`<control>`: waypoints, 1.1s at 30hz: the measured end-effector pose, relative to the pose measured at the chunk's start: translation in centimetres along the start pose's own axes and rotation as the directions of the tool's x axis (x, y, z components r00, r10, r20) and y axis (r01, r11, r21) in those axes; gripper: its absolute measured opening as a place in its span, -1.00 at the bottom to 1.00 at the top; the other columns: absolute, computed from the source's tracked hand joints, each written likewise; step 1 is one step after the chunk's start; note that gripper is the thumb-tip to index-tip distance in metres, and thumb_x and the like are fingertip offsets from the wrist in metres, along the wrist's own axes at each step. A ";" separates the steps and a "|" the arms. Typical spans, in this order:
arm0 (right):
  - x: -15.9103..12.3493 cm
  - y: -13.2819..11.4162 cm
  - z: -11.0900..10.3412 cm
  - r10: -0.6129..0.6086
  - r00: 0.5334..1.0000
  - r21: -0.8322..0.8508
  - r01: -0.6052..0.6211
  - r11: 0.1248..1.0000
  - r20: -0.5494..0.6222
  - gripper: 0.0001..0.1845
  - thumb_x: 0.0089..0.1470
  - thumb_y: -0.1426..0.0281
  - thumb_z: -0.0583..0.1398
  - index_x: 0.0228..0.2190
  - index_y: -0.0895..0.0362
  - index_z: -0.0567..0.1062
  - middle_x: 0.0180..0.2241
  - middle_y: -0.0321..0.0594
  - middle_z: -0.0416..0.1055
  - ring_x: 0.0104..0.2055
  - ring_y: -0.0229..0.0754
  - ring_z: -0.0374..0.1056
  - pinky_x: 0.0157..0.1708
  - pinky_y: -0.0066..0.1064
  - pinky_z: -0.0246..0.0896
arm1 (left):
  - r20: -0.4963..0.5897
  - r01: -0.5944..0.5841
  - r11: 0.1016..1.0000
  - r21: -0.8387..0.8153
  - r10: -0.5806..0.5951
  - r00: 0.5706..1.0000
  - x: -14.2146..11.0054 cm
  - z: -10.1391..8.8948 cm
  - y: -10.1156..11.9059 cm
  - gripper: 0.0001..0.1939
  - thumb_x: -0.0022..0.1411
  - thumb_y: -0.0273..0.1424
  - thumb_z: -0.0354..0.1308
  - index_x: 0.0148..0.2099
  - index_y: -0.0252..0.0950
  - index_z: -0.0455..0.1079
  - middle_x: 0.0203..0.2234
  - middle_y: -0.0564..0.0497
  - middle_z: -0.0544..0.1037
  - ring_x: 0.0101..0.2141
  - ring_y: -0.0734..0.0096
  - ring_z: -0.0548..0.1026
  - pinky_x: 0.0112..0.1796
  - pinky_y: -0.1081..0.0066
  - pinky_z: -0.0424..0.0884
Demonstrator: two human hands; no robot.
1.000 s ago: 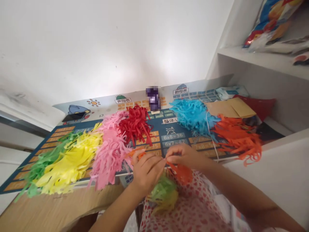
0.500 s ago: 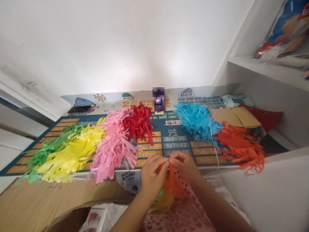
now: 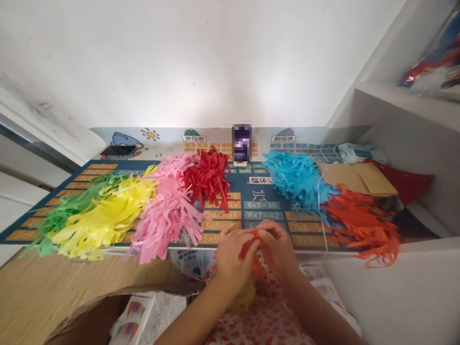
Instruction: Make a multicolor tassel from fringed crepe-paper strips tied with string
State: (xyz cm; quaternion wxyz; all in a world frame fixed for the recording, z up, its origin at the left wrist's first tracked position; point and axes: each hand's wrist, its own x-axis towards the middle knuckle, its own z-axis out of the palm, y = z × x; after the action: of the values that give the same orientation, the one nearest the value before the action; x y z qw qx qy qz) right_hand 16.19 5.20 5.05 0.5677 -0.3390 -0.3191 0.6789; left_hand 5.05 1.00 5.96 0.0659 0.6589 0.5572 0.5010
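My left hand (image 3: 235,254) and my right hand (image 3: 276,248) meet low over the front edge of the desk, and their fingers pinch a strip of orange paper fringe (image 3: 247,247) between them. Most of that fringe is hidden by my fingers. Below my hands, a bundle of green and yellow paper strips (image 3: 246,297) rests on my lap, partly hidden behind my left wrist. Left of my hands lies a heap of pink paper fringe (image 3: 167,215), and to the right lies a heap of orange paper fringe (image 3: 362,225).
Green (image 3: 68,211), yellow (image 3: 104,220), red (image 3: 208,179) and blue (image 3: 298,182) paper fringes lie on a printed desk mat (image 3: 266,205). A kraft envelope (image 3: 359,178) sits at the right, beside a white shelf unit (image 3: 388,115). A cardboard flap (image 3: 72,282) juts below.
The orange fringe has gone from hanging below my hands to mostly hidden within my fingers. The view has turned, shifting the desk rightward in the picture.
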 end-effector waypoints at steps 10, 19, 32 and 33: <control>0.2 0.0 -1.0 -0.157 0.983 -0.166 0.171 0.971 0.097 -0.95 -0.10 0.41 0.34 -0.54 0.03 0.59 -0.48 -0.28 0.44 -0.34 -0.23 0.34 -0.27 -0.39 0.26 | 0.086 0.215 0.945 -0.245 -0.200 0.976 0.4 -0.3 0.0 -0.90 0.23 -0.40 0.16 -0.34 -0.22 0.47 -0.42 0.06 0.63 -0.32 0.38 0.58 -0.15 0.36 0.44; 6.7 -3.2 0.2 -0.129 0.905 -0.609 0.372 0.700 0.405 -0.82 0.09 0.27 0.24 -0.48 0.07 0.56 -0.42 -0.24 0.51 -0.33 -0.17 0.38 -0.26 -0.33 0.27 | 0.494 0.666 0.413 -0.622 -0.453 0.742 1.4 -1.0 -2.3 -0.80 0.26 -0.24 0.15 -0.30 -0.27 0.39 -0.49 0.06 0.51 -0.48 0.47 0.47 -0.35 0.44 0.39; 30.1 -7.1 -2.0 0.059 0.992 -0.922 0.126 -0.365 0.112 -0.81 0.05 0.54 0.18 -0.33 0.20 0.62 -0.26 -0.05 0.56 -0.17 -0.08 0.44 -0.15 -0.39 0.26 | 0.538 0.754 0.381 -0.536 -0.533 0.652 0.6 -2.3 -5.9 -0.58 0.24 0.01 0.10 -0.36 -0.27 0.27 -0.61 0.18 0.16 -0.57 0.56 0.11 -0.52 0.52 0.10; 30.2 -7.3 -2.3 0.080 0.990 -0.908 0.136 -0.397 0.113 -0.81 0.04 0.53 0.19 -0.33 0.19 0.62 -0.26 -0.05 0.56 -0.16 -0.08 0.44 -0.14 -0.39 0.26 | 0.532 0.752 0.404 -0.520 -0.536 0.656 0.7 -2.2 -6.1 -0.57 0.23 0.02 0.10 -0.36 -0.28 0.28 -0.61 0.18 0.16 -0.57 0.55 0.11 -0.52 0.51 0.10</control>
State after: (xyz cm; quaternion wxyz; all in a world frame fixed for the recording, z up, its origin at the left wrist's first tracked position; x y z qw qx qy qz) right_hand 18.32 36.21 6.74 0.0229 -0.6070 -0.7866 0.1110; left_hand -0.73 2.72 3.52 0.5804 0.3726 0.5164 0.5076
